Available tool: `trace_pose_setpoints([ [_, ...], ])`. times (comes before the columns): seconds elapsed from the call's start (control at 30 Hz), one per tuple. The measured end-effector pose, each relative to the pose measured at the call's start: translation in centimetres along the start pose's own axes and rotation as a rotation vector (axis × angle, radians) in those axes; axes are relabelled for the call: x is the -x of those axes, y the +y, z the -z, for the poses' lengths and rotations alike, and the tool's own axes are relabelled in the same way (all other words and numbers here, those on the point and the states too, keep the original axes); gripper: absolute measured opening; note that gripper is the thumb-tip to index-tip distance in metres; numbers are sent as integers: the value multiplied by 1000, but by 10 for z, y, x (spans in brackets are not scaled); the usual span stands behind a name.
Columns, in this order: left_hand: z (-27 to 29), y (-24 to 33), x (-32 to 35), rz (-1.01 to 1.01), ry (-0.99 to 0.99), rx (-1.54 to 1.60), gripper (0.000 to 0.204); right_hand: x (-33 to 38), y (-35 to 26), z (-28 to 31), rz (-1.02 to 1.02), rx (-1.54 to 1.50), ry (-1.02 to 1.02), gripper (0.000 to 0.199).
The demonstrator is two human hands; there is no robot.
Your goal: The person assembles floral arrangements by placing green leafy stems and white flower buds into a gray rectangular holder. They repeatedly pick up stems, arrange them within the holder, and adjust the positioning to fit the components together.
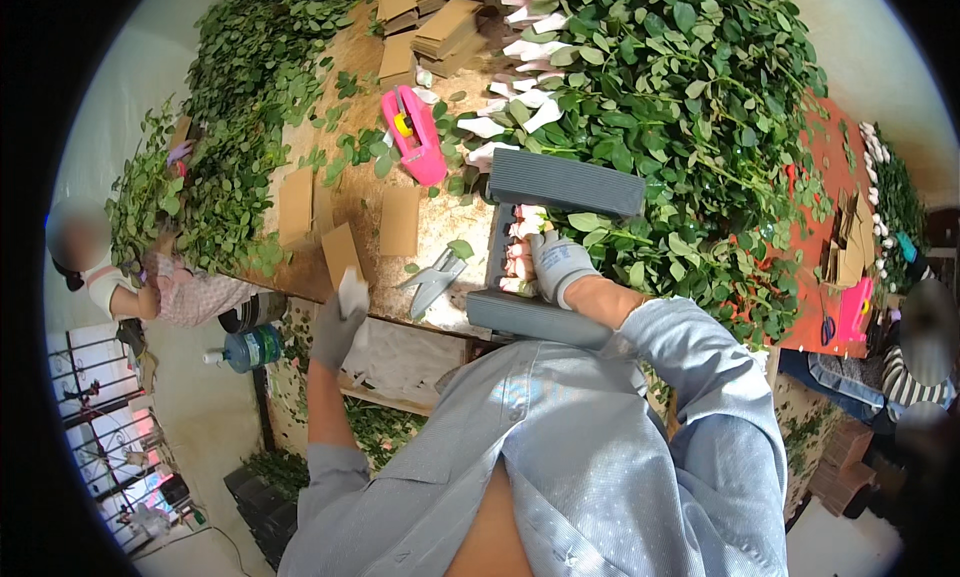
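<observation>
My left hand (340, 322), in a grey glove, is at the table's front edge. Its fingers close at the near end of a small brown cardboard piece (343, 256), with the fingertips bright in sunlight. My right hand (563, 265), gloved too, curls against pink and cream roses (520, 247). These blooms lie between two dark grey ribbed blocks, the far one (567, 183) and the near one (535, 318), with leafy stems running right. Part of the right hand's grip is hidden. A grey metal tool (436, 282) lies left of the roses.
A pink tape dispenser (412, 137) and loose cardboard pieces (399, 221) lie on the wooden table (455, 222). Cardboard stacks (445, 32) stand at the back. Leafy stems (690, 107) with white-wrapped heads (535, 52) fill the right. People work at far left (130, 277) and far right (915, 362).
</observation>
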State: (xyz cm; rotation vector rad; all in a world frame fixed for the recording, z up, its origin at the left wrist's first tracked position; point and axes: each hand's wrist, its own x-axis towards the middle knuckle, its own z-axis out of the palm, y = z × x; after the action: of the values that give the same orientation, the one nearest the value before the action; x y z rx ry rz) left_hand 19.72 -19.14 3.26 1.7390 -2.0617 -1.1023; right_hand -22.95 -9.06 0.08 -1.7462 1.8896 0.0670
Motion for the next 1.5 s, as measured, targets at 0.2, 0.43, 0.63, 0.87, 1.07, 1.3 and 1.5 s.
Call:
trace_pose_setpoints([
  [0.2,29,-103,61,522,-304,-592,68,0,3,-4,18,-1,22,66],
  [0.43,-6,-52,13,223,-141,-441,51,3,1,0,13,-15,31,64],
  [0.63,-53,148,-26,-474,-334,22,40,4,2,1,12,17,42,55],
  [0.87,-142,206,-76,-824,-992,-229,50,-2,4,1,2,-15,13,64],
  [1.07,-174,204,-90,-728,-1133,-426,39,-1,5,4,-29,2,-22,68],
  [1.3,-173,193,-81,-677,-1127,-491,46,-3,19,26,39,-151,-138,67],
  [1.5,-167,201,-80,-594,-1106,-489,40,3,23,12,96,-283,54,48],
])
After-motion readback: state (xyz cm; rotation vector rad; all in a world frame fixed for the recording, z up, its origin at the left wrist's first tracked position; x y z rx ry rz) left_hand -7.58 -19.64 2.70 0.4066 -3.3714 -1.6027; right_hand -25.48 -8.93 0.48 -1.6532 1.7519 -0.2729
